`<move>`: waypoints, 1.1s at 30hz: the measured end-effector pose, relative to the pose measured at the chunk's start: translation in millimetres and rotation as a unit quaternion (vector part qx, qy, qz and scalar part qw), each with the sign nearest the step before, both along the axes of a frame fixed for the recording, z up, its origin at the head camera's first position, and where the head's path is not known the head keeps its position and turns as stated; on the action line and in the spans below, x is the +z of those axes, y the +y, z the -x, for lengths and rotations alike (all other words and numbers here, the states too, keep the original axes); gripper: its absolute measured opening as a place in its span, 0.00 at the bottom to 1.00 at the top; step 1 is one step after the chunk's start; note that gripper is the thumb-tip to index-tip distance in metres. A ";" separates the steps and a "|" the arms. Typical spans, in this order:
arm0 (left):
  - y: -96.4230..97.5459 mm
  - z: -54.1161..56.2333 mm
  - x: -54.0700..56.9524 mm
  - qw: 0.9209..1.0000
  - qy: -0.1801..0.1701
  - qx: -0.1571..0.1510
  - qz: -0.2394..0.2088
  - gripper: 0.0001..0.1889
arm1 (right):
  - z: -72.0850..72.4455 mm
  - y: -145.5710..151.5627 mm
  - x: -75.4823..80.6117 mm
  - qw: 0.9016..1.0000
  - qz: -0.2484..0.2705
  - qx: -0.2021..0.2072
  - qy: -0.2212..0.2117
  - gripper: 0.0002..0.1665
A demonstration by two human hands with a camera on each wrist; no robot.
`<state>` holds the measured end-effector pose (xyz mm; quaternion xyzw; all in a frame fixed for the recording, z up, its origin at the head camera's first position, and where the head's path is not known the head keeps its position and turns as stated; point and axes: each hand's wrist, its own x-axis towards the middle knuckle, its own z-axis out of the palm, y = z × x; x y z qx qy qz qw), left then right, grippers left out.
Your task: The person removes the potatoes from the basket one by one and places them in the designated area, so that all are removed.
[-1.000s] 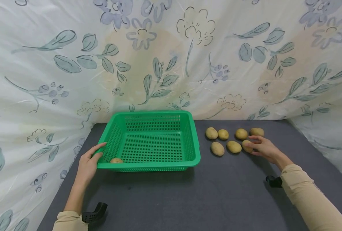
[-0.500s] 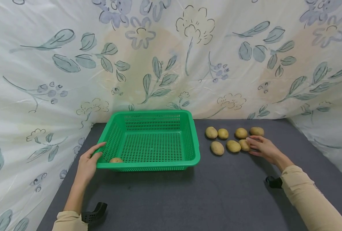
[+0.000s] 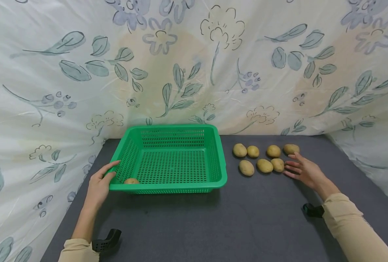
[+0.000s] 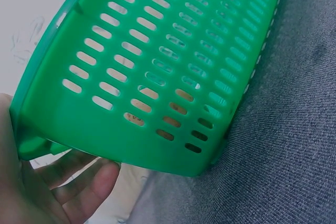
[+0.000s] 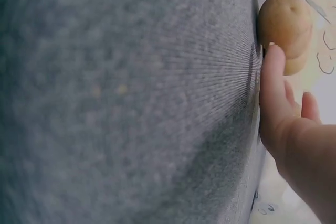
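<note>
In the head view a green plastic basket (image 3: 172, 186) stands on the dark table, left of middle. My left hand (image 3: 99, 185) grips its left rim near the front corner; the left wrist view shows fingers (image 4: 94, 190) curled at the rim. One potato (image 3: 131, 181) lies inside at the front left corner, glimpsed through the slots. To the right of the basket, several potatoes lie in two loose rows. My right hand (image 3: 306, 173) is beside the front row's rightmost potato (image 3: 278, 165), fingers loosely spread and holding nothing. Just beyond it lies the back row's rightmost potato (image 3: 291, 149).
The front row also has a middle potato (image 3: 264, 166) and a left potato (image 3: 246, 167). A floral curtain (image 3: 180, 72) hangs behind and at both sides of the dark cloth-covered table (image 3: 194, 225). Each wrist wears a black mount (image 3: 107, 241).
The front row's rightmost potato has shifted left, up against its neighbour, under my right hand's fingers. That hand has since drawn back slightly to the right and opened. My left hand stays put.
</note>
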<state>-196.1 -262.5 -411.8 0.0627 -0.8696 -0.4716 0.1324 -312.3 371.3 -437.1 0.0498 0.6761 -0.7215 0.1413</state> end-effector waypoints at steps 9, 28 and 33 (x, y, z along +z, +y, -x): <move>1.1 -0.2 1.0 1.000 0.000 0.000 -0.002 0.22 | -6.5 8.0 8.0 0.984 0.175 -0.037 0.021 0.47; -2.5 -0.5 -0.2 1.000 0.000 -0.011 -0.006 0.22 | 1.9 -4.9 31.0 0.944 0.325 0.047 0.027 0.21; -3.1 0.7 -1.6 1.000 -0.001 -0.013 -0.010 0.22 | 5.6 -16.7 42.0 0.950 0.303 0.065 0.036 0.22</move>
